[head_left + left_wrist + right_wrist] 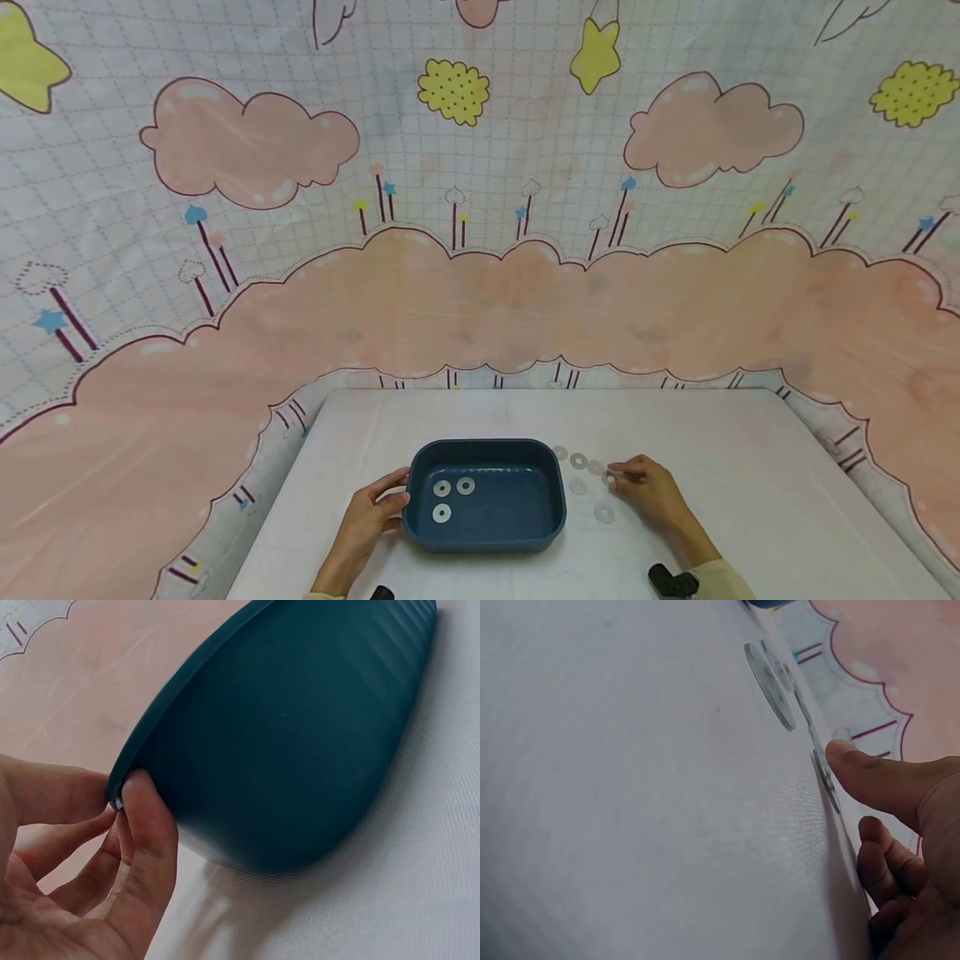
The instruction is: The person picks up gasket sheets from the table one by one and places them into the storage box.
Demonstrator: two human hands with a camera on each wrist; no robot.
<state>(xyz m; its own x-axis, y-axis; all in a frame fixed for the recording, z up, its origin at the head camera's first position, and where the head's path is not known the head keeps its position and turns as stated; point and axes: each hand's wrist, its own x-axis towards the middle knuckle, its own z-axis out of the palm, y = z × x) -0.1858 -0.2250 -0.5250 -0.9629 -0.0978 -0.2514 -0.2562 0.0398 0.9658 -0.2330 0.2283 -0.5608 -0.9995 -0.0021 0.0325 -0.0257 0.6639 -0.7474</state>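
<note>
My left hand (pixel 364 518) grips the left rim of a dark blue plastic basin (pixel 517 508), thumb and fingers pinching its edge in the left wrist view. Three flat white washers (pixel 442 513) lie on the basin's floor. To the right of the basin, several pale washers (pixel 604 513) are spread flat on the white table. Over the nearest of these, my right hand (pixel 654 493) reaches in low from the right. In the right wrist view its thumb (pixel 870 776) overlaps a washer (pixel 825 780) lying on the tabletop, and the other fingers bend loosely below.
The table (pixel 750 492) is covered in white cloth. Behind it hangs a patterned curtain (pixel 487 308) with clouds and stars. Black wrist-worn devices (pixel 672 582) show at the lower edge of the head view.
</note>
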